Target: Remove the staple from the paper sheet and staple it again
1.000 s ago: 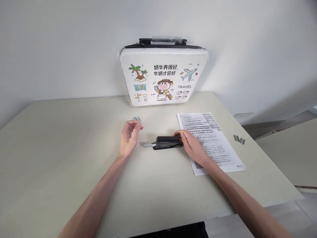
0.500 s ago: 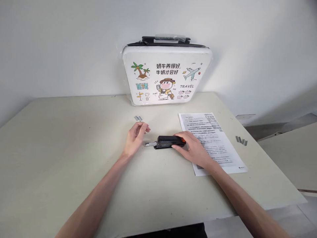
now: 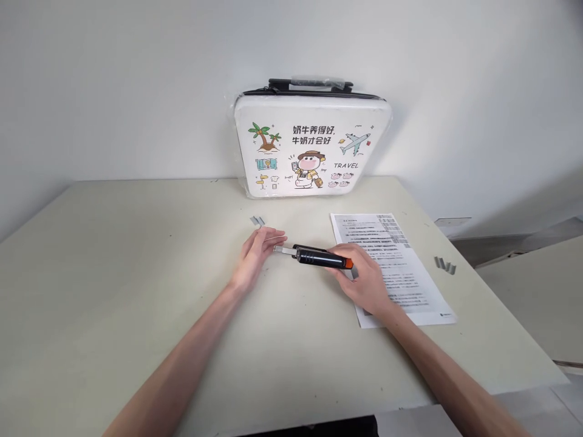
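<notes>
My right hand (image 3: 362, 276) grips a black stapler (image 3: 321, 257) with an orange end, its fingers wrapped round the rear. The stapler is turned on its side, and a metal tray (image 3: 286, 250) sticks out of its left end. My left hand (image 3: 255, 258) is beside the tip of that tray, with its fingers stretched out to the right. Whether the fingertips touch the tray, I cannot tell. Just beyond the left hand lie grey staple strips (image 3: 257, 221). A printed sheet of paper (image 3: 410, 285) lies partly under my right hand and wrist.
A white case (image 3: 277, 112) with cartoon prints and a black handle stands against the wall at the back of the table (image 3: 113, 273). More staple strips (image 3: 445, 266) lie near the table's right edge.
My right hand has rolled the stapler onto its side and moved it slightly right. My left hand has shifted a little right, and its fingers have stretched out. The view has tilted slightly.
</notes>
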A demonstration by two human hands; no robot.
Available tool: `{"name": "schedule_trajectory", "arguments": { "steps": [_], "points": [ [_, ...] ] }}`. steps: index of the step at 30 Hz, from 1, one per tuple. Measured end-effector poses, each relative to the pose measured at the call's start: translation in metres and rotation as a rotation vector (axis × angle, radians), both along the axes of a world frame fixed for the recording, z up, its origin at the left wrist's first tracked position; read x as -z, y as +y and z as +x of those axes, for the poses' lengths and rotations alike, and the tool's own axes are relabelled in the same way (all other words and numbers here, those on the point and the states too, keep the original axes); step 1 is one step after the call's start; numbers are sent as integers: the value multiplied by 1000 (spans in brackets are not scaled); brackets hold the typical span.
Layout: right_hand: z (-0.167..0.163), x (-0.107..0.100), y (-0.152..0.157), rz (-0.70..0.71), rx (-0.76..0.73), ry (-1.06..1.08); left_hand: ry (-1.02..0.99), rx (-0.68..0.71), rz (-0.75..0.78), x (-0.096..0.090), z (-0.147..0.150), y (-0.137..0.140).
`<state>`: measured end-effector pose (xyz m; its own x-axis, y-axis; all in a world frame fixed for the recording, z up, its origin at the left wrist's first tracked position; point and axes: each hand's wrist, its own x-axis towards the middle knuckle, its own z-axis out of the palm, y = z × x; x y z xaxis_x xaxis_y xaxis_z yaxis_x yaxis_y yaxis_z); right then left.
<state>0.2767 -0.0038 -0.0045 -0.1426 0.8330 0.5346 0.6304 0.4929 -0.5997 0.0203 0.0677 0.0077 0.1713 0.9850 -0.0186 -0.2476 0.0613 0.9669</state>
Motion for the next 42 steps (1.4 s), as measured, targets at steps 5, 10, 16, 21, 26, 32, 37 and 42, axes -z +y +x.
{"name": "schedule_trajectory", "arguments": {
  "steps": [5,10,16,21,26,32,37,42],
  "points": [
    [2,4,2,194,-28,-24,-292,128,-289,1,7,-6],
    [3,4,4,329,-52,-84,-506,142,-558,-3,14,-14],
    [-2,-3,3,425,-72,-180,-599,106,-642,-6,13,-12],
    [-6,-8,1,489,-70,-212,-595,111,-653,-7,14,-12],
    [-7,-11,0,510,-50,-225,-594,114,-648,-8,14,-13],
    [-6,-9,0,500,-33,-210,-542,132,-631,-5,12,-11],
    [0,-3,3,498,45,-145,-428,153,-424,-1,15,-14],
    [4,2,7,495,92,-106,-255,34,-262,2,19,-22]
  ]
}}
